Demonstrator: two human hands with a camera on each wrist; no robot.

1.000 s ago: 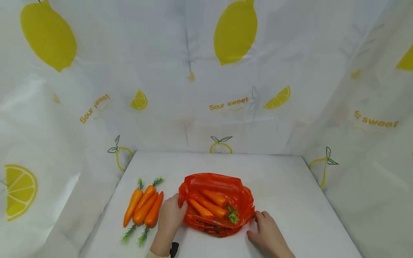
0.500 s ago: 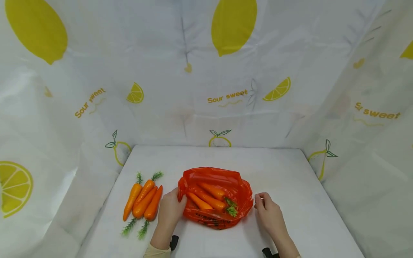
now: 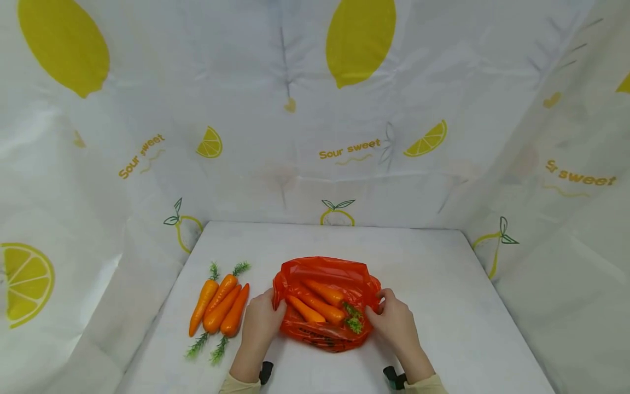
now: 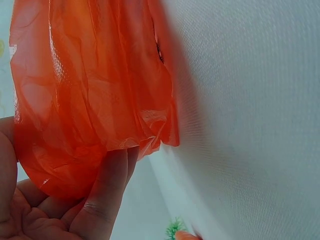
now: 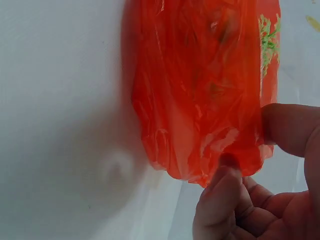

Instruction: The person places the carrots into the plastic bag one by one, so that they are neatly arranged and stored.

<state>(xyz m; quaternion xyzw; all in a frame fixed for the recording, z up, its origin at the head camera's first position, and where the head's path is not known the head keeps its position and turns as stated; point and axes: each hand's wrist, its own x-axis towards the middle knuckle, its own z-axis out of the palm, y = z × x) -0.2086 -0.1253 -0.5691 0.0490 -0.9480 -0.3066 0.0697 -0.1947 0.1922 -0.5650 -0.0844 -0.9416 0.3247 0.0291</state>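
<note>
A red plastic bag [image 3: 325,267] lies on the white table with its mouth spread toward me, dark print along its front. Inside show three orange carrots [image 3: 322,314], with green tops [image 3: 353,320] at the right. My left hand [image 3: 260,323] grips the bag's left edge; in the left wrist view the thumb and fingers [image 4: 107,195] are around the gathered plastic [image 4: 85,90]. At the right edge my right hand [image 3: 397,325] pinches the film between thumb and fingers [image 5: 217,197], as the right wrist view shows.
Several carrots [image 3: 223,312] with green tufts lie side by side left of my left hand. The white tabletop [image 3: 443,295] extends right of the bag. Lemon-printed white sheeting [image 3: 256,153] encloses the back and both sides.
My right hand has come up and leftward from beside the bag and now holds its right edge, which is drawn slightly inward. The left hand keeps its grip.
</note>
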